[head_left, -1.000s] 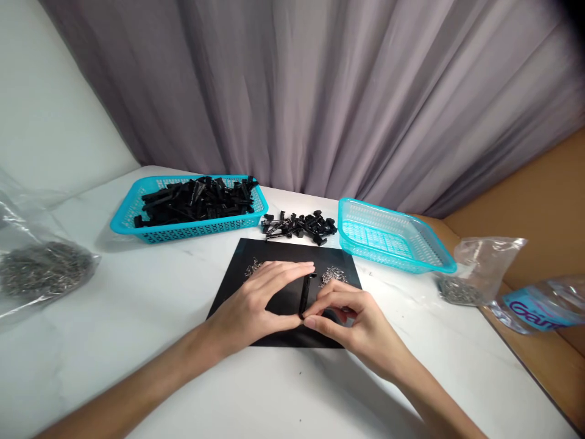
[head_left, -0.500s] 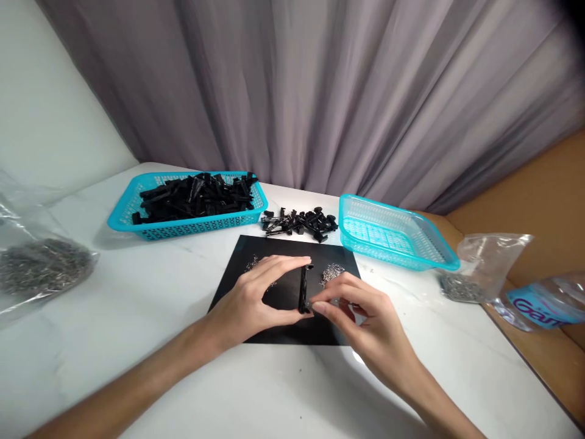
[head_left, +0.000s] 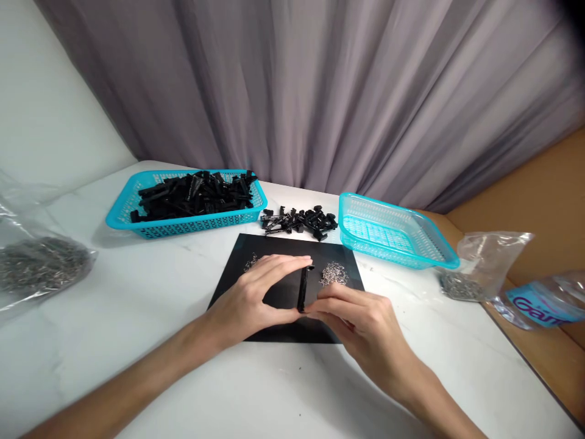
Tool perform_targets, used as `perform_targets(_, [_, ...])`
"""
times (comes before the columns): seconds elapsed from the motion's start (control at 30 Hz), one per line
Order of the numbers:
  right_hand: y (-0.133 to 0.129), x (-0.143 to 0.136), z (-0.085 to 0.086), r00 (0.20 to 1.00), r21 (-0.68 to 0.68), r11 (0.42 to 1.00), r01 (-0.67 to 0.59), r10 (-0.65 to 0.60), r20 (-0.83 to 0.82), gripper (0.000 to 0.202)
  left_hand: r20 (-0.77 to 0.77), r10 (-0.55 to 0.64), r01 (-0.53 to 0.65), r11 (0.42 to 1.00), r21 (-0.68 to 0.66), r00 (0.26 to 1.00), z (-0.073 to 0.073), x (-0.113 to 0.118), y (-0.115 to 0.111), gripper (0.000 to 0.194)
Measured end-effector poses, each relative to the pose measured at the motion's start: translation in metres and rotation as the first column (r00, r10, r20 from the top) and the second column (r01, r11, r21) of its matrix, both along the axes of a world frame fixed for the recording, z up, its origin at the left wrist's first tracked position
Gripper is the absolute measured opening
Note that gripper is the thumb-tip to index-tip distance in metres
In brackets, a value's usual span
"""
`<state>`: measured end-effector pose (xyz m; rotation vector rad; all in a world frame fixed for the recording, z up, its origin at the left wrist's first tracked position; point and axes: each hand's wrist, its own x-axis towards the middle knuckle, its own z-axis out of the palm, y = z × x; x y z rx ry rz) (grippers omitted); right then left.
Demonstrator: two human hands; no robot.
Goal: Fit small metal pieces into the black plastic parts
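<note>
A slim black plastic part point(head_left: 303, 289) is gripped end to end by my left hand point(head_left: 251, 292), thumb at its near end and fingers at its far end. My right hand point(head_left: 361, 311) is closed, its thumb and fingertips pinched against the near end of that part. Whatever sits in the pinch is hidden. Under both hands lies a black mat point(head_left: 283, 332). On it, a pile of small silvery metal pieces point(head_left: 334, 274) shows beyond my right hand, and a second small metal pile point(head_left: 250, 262) is partly covered by my left hand.
A blue basket point(head_left: 201, 227) full of black parts stands at the back left. Loose black parts point(head_left: 299, 221) lie beside it. A second blue basket point(head_left: 397, 256) is at the back right. Bags of metal pieces point(head_left: 46, 265) point(head_left: 461, 285) and a plastic bottle point(head_left: 543, 302) flank the table.
My right hand has moved slightly left and down, and its fingertips now press on the near end of the black part. My left hand keeps its hold.
</note>
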<state>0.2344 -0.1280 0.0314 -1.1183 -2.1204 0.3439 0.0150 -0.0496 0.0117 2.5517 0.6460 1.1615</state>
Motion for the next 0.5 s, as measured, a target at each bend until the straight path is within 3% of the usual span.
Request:
perform_targets(0.1, [-0.0032,0.0006,-0.0007,0.982,0.169,0.985,0.027,-0.058,0.181,0.024,-0.009,-0.001,0.001,1.000,0.011,1.000,0.0018,0.0001,0.0001,0.065])
perform_targets(0.2, [-0.0057,0.0013,-0.0012,0.951,0.236,0.971,0.033,-0.103,0.292,0.027,-0.027,0.000,0.000,1.000,0.030,1.000,0.0039,-0.0001,-0.0004,0.064])
perform_targets(0.33, [-0.0050,0.0014,-0.0029,0.925,0.267,0.964,0.005,-0.106,0.366,0.030,-0.070,0.010,-0.007,0.999,0.042,0.997,0.0011,-0.0006,-0.0015,0.060])
perform_targets(0.5, [-0.0005,-0.0001,-0.0047,0.944,0.217,0.976,0.011,-0.081,0.319,0.025,-0.082,0.019,-0.015,0.999,0.044,0.996,-0.0045,0.0006,-0.0014,0.061])
